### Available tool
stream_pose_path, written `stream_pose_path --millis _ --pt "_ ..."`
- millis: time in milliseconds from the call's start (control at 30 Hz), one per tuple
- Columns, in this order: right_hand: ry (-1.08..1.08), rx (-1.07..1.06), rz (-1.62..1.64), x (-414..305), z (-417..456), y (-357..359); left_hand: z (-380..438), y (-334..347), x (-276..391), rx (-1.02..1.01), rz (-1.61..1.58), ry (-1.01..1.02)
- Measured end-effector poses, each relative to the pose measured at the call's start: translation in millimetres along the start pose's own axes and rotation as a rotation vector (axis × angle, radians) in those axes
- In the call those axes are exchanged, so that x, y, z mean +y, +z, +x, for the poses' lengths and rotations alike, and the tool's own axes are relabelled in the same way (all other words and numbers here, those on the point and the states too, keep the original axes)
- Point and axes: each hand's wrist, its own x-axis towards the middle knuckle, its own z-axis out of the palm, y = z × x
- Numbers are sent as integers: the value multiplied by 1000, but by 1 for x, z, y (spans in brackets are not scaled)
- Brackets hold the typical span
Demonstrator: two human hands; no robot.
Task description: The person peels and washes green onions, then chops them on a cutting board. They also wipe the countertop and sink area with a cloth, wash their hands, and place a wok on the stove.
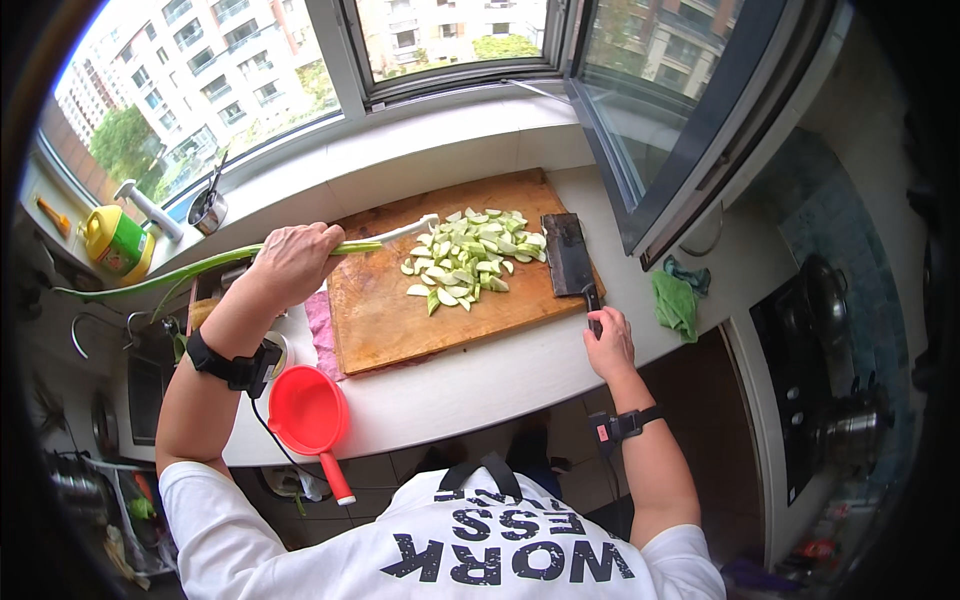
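My left hand (pixel 298 259) is closed around a long green onion (pixel 187 268), held above the left part of a wooden cutting board (pixel 390 322). Its white end lies toward the board's middle, and its green leaves trail off to the left. A heap of cut pale-green vegetable pieces (pixel 472 259) covers the centre of the board. With its blade flat on the board's right edge rests a dark cleaver (pixel 570 255). My right hand (pixel 611 341) has its fingers on the cleaver's black handle.
A red plastic ladle (pixel 309 411) lies at the counter's front left. Green cloths (pixel 676 300) lie at the right, before the stove (pixel 787 390). An opened window sash (pixel 660 112) juts over the back right. A metal cup (pixel 207 211) stands on the sill.
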Motion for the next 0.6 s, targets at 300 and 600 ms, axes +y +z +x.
stream_pose_path --millis 300,600 --pt "21 -215 -6 31 94 28 33 -7 92 27 -5 -339" --pt "282 -467 896 64 145 42 -7 39 124 40 -77 -637"
